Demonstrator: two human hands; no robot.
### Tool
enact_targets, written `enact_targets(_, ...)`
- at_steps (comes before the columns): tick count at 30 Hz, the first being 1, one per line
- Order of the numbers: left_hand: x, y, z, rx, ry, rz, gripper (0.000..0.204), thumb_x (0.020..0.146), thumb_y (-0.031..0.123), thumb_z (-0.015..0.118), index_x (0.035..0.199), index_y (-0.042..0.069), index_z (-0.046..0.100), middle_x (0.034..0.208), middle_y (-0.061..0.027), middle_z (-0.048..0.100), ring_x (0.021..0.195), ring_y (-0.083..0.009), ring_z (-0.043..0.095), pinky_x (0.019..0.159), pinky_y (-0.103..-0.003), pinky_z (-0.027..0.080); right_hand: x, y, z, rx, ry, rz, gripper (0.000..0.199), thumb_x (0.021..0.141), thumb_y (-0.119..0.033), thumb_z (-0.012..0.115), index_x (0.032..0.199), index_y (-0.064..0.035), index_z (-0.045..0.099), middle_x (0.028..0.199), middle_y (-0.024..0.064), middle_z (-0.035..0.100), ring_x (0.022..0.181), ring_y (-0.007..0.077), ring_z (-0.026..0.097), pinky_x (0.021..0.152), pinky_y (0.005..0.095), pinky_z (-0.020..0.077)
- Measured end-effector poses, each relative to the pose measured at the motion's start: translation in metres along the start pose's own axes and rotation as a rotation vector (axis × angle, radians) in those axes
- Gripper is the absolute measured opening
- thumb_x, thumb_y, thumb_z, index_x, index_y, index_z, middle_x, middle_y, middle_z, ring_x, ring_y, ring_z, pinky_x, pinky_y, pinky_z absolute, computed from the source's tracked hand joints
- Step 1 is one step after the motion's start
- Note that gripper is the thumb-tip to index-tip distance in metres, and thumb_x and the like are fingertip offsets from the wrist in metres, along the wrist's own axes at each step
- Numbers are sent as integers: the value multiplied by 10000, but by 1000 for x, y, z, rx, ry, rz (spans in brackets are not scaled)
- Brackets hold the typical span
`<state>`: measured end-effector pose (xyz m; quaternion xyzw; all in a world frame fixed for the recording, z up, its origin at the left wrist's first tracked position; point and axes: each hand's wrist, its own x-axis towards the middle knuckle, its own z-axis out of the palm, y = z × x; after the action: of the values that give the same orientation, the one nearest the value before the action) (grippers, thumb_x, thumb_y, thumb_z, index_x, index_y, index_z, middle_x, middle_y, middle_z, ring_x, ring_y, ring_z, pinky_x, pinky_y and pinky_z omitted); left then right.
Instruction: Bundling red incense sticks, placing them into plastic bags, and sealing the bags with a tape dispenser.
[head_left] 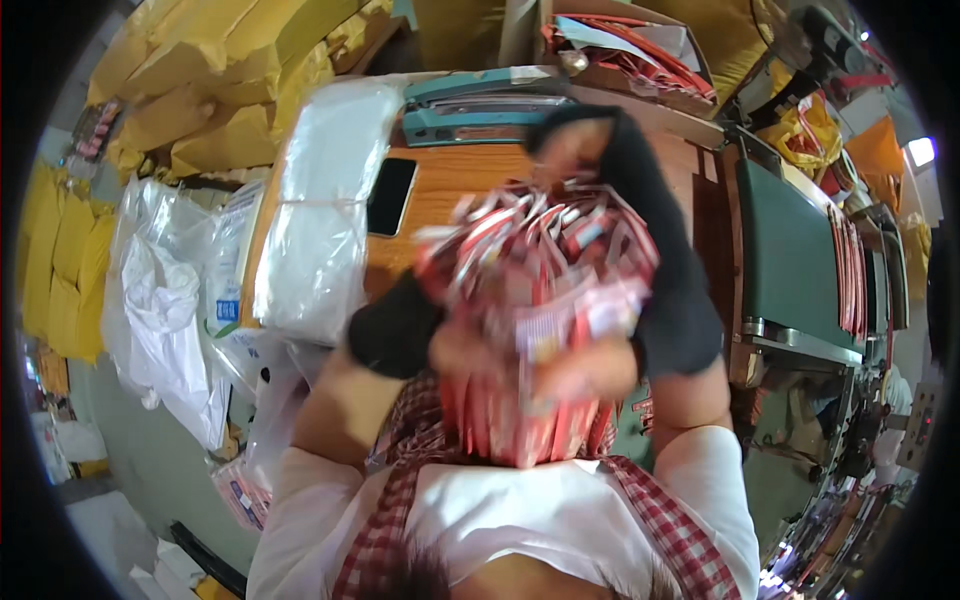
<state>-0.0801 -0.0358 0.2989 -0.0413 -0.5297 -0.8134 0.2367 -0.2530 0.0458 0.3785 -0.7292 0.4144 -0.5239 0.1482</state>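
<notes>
Red-and-white packets [525, 425], black sleeves [675, 240], red-and-white checked apron [672, 512], white shirt [480, 495], brown table [465, 168], yellow sacks [215, 50]

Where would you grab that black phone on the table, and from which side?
The black phone is probably best pinched by its right long edge, coming from the right. It lies flat, so its thin edges offer the likeliest hold; bare wooden tabletop runs along that side, while the clear plastic stack crowds its left edge.
</notes>
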Motion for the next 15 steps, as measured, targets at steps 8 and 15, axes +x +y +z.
enact_targets(8, -25, -22, -3, -453, 87, -277, 785, 671, 384, 788, 1289, 31, 456, 1134, -119, 617, 1039, -234, 618, 917, -374, 503, -8, 41, 49, 1022, -338, 511, 987, 656, -205, 723, 1438, 80, 194, 1240, 231, 538, 964, 198, 592, 844, 332, 445)
enact_targets(15, -57, -14, -5, -700, 251, -164, 599, 743, 302, 732, 1224, 68, 462, 1055, -63, 605, 987, -173, 615, 889, -311, 503, -12, 57, 97, 848, -219, 694, 823, 633, -299, 708, 1319, 78, 452, 1150, 201, 585, 920, 206, 604, 817, 302, 456)
